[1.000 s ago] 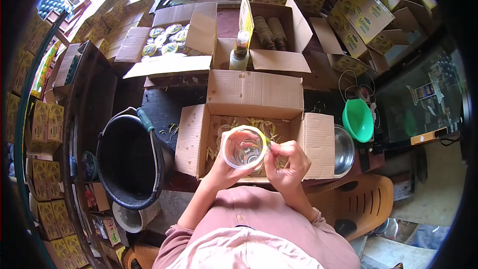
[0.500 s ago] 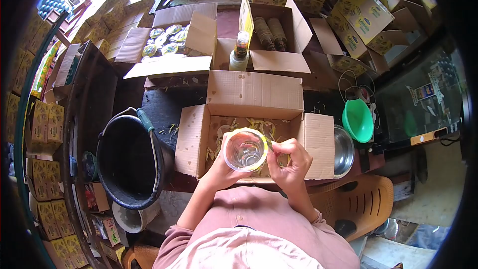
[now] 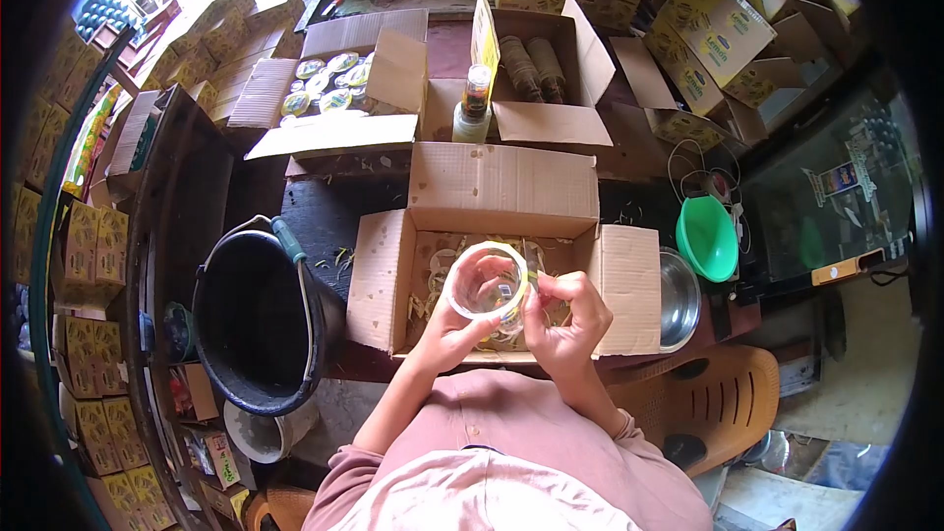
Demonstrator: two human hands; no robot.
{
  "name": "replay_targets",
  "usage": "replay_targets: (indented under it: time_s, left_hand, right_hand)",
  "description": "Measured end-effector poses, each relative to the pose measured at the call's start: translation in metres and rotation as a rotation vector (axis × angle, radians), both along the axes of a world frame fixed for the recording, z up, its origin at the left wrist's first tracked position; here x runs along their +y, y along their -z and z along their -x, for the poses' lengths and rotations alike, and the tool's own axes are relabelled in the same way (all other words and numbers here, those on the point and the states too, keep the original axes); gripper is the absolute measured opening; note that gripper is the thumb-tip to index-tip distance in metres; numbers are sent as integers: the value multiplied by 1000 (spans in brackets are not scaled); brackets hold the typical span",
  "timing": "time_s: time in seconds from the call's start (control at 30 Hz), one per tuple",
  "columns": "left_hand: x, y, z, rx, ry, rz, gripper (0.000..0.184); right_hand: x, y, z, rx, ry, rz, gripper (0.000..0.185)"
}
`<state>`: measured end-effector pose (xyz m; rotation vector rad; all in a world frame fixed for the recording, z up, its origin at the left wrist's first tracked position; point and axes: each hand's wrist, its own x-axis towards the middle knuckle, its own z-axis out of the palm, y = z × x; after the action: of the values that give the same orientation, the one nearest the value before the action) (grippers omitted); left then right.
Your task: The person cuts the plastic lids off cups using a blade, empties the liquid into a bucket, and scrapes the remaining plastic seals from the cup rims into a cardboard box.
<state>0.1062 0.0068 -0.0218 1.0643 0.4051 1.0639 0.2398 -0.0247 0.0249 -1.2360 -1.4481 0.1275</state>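
My left hand (image 3: 454, 326) is wrapped round a clear plastic cup (image 3: 486, 297), tilted so its mouth faces me. A yellowish edge runs along part of the cup's rim. At the rim's right side, my right hand (image 3: 568, 317) is closed, thumb and forefinger pinching a thin yellow-green strip (image 3: 532, 276). Both hands are over an open cardboard box (image 3: 503, 182), its flaps folded outward. Curled yellowish and pale scraps (image 3: 425, 275) lie inside the box, partly hidden by my hands and the cup.
A black bucket (image 3: 211, 334) stands left, a green bowl (image 3: 706, 238) and a metal bowl (image 3: 680, 310) right. Behind are a carton of lidded cups (image 3: 334, 79), a carton with stacked cups (image 3: 531, 69) and a bottle (image 3: 472, 118). A plastic chair (image 3: 737, 388) is at lower right.
The cup has turned and tilted slightly in my left hand, its mouth shifting up. My right hand has moved slightly left, still pinching at the rim.
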Motion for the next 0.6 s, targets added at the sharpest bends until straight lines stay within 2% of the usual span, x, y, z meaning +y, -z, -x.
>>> replay_targets:
  time_s: [0.37, 0.5, 0.6]
  left_hand:
    - [-2, 2, -5, -44, -38, -18, 70]
    - [-1, -1, -3, 44, -82, -107, 72]
    - [-1, 0, 0, 102, -96, -161, 73]
  right_hand:
    - [-4, 3, 3, -36, 37, -33, 15]
    - [-2, 6, 2, -127, 66, -71, 16]
    - [-2, 4, 0, -93, 37, -45, 17]
